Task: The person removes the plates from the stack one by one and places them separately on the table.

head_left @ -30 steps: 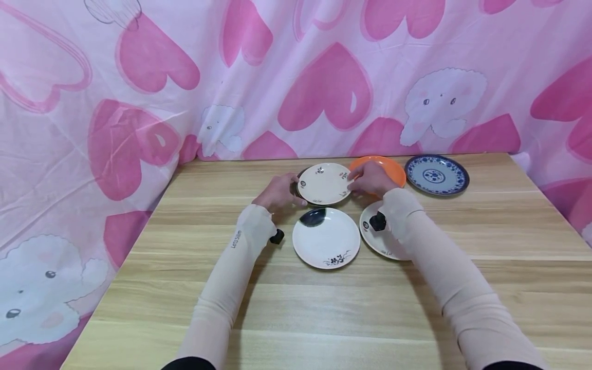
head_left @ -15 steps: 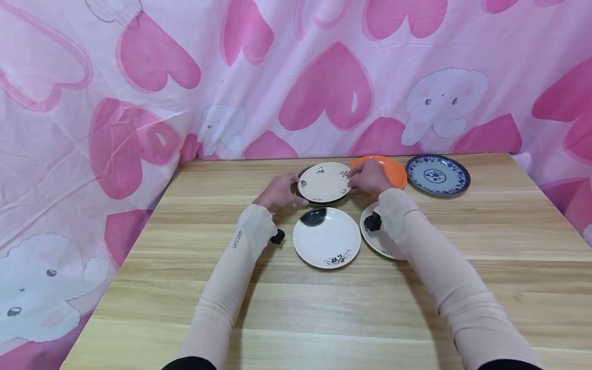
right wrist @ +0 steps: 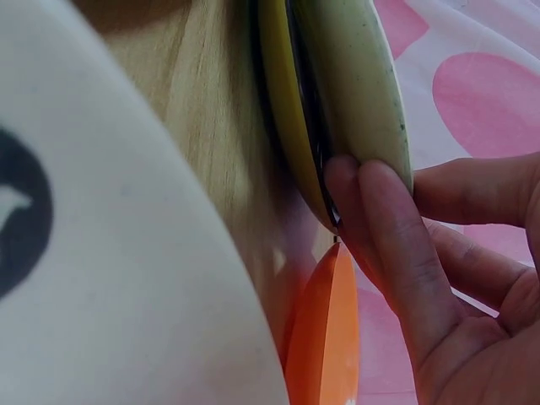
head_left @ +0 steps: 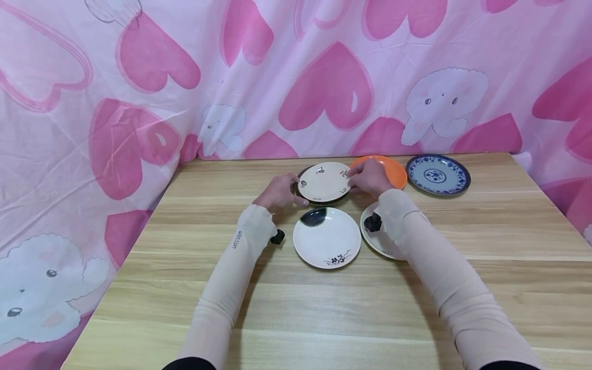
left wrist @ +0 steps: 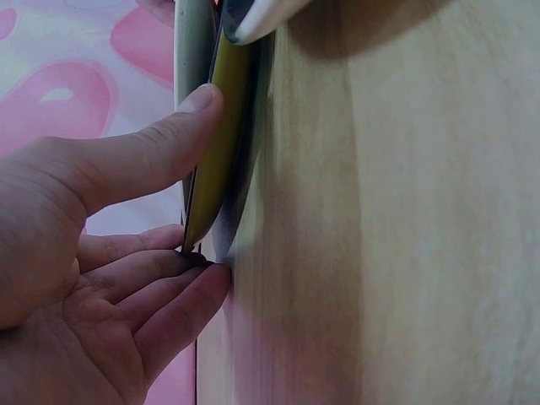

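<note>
A white plate (head_left: 325, 181) with small dark drawings near its rim sits slightly tilted over a dark plate (head_left: 302, 198) at the table's back. My right hand (head_left: 370, 178) pinches the white plate's right edge. In the right wrist view, fingertips lie under the cream underside of this white plate (right wrist: 363, 93), apart from the yellowish side of the dark plate (right wrist: 283, 76) below. My left hand (head_left: 279, 192) rests at the left edge of the dark plate. In the left wrist view, its thumb and fairly straight fingertips touch the yellowish side of the dark plate (left wrist: 224, 152).
An orange plate (head_left: 393, 171) stands just right of the pair, partly behind my right hand. Farther right lies a blue-patterned plate (head_left: 435, 176). In front are a white plate with a black patch (head_left: 326, 241) and another white plate (head_left: 381, 244), partly under my right forearm.
Over the last second the right wrist has shifted slightly left and the upper white plate's near edge has risen a little. My left hand stays put.
</note>
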Tool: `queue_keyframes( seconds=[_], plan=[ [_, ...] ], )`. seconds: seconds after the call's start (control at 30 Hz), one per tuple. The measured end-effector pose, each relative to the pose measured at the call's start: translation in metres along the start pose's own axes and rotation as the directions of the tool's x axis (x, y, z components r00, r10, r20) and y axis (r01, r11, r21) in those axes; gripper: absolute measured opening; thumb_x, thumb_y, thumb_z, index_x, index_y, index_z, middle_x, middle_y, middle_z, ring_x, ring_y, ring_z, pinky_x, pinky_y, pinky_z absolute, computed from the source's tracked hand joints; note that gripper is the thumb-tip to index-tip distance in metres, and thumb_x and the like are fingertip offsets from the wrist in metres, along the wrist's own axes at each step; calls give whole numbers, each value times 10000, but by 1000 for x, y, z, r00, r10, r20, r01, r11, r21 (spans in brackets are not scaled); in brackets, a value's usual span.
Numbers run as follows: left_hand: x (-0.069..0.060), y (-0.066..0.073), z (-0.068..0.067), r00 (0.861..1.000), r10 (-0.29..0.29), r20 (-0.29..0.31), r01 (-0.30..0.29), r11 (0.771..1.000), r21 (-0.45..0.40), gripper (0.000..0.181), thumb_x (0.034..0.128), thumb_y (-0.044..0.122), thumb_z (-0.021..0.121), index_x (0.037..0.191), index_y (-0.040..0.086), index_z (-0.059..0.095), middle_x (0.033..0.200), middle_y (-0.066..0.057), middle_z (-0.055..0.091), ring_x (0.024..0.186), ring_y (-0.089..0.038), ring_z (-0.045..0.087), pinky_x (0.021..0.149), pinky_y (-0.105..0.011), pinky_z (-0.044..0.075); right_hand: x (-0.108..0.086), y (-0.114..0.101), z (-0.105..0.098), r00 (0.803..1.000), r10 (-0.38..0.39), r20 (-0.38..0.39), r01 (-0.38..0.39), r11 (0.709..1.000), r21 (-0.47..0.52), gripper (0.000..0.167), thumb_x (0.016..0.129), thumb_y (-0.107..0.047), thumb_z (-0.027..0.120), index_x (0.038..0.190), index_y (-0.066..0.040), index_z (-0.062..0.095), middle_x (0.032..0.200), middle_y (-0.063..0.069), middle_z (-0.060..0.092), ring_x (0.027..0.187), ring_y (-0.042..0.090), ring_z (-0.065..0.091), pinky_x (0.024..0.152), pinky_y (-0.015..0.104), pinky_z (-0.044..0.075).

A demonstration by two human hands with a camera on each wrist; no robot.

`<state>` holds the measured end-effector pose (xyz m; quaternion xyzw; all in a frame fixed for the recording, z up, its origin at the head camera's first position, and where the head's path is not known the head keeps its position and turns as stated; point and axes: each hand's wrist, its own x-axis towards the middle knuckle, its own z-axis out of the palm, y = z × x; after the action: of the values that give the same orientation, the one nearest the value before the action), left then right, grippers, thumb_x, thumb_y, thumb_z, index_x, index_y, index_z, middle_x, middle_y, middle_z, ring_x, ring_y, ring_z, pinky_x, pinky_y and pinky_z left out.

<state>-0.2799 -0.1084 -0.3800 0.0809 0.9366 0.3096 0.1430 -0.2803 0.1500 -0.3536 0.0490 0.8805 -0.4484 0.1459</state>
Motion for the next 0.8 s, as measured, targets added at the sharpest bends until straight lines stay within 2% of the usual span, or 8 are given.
queue_keyframes(
  seconds=[0.27, 0.43, 0.8],
  plan=[
    [-1, 1, -1, 1000, -8, 9, 8, 1000, -9, 739, 763, 226, 884, 1391, 84, 521, 1404, -127, 574, 1291, -252, 506, 1131, -404, 430, -2, 0, 1, 1000, 14, -6, -13, 1000, 14, 343, 916, -62, 645, 1256, -45, 686, 1263, 157, 632, 925, 252, 723, 932, 364, 594],
    [-1, 1, 0, 1000, -1, 9, 1, 1000, -20, 728, 754, 213, 889, 1372, 75, 531, 1383, -133, 586, 1249, -259, 523, 1086, -401, 460, -1, 2, 1, 1000, 8, -11, -7, 999, 33, 346, 910, -56, 645, 1252, -53, 689, 1266, 146, 629, 915, 242, 714, 913, 354, 601],
    [-1, 1, 0, 1000, 25, -7, -25, 1000, -3, 752, 741, 216, 896, 1377, 53, 528, 1389, -157, 588, 1302, -295, 525, 1115, -412, 451, 0, 6, -4, 1000, 15, 2, -15, 998, 53, 370, 925, -44, 628, 1292, -61, 672, 1333, 155, 592, 911, 232, 700, 876, 317, 607]
  ],
)
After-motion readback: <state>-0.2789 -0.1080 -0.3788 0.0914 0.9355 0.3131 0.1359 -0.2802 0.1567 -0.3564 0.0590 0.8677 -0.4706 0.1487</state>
